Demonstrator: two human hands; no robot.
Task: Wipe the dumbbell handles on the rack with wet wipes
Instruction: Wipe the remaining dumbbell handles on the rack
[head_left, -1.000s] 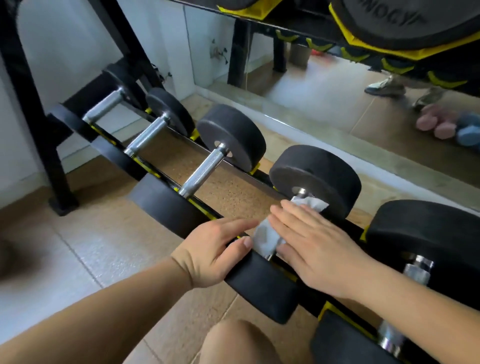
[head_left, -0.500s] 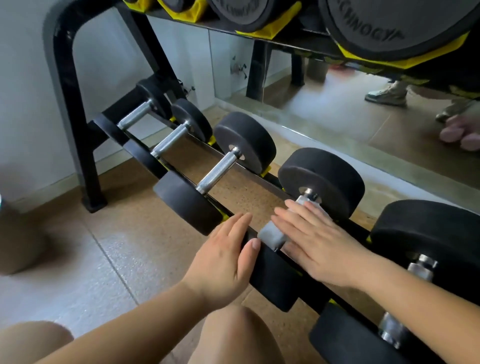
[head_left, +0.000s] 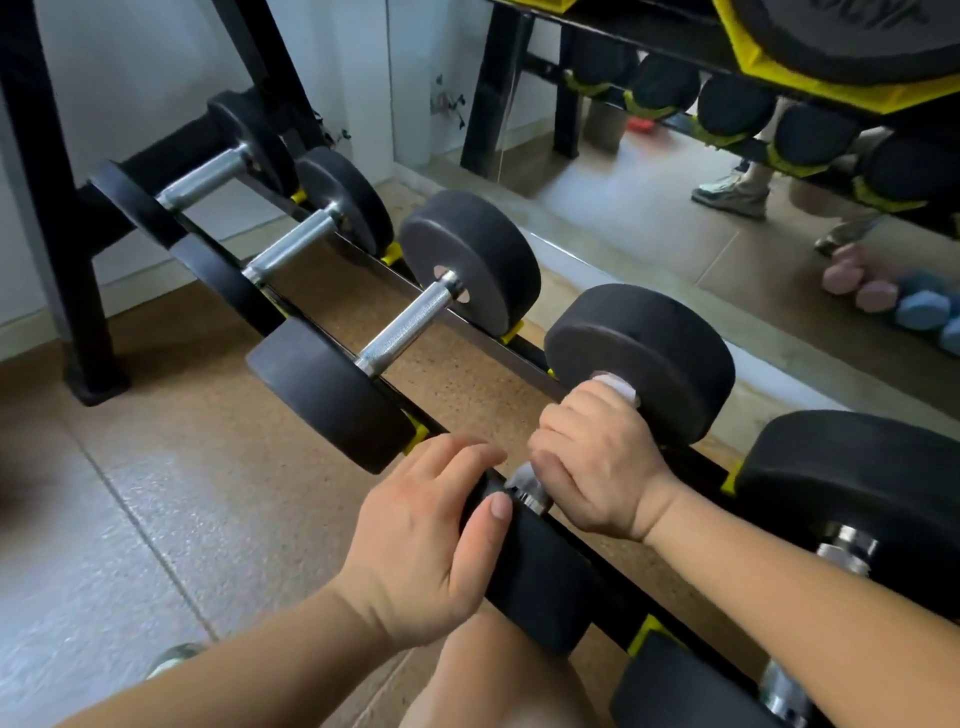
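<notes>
Your right hand (head_left: 597, 457) was wrapped round the shiny steel handle (head_left: 527, 488) of the black round-headed dumbbell (head_left: 649, 353). Its fingers were curled tight together, pinning the white wet wipe (head_left: 618, 387) against the bar, and only the wipe's edge showed beside the far head. Your left hand (head_left: 421, 540) gripped that dumbbell's near head, fingers curled over its rim and thumb flat. The dumbbell lay fourth from the black metal rack's (head_left: 57, 218) left upright.

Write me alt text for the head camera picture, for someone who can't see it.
A person's right hand grips a white wet wipe around the metal handle of a black dumbbell on a low rack, while the left hand holds that dumbbell's near weight head. Three more dumbbells sit to its left, a mirror behind.
</notes>
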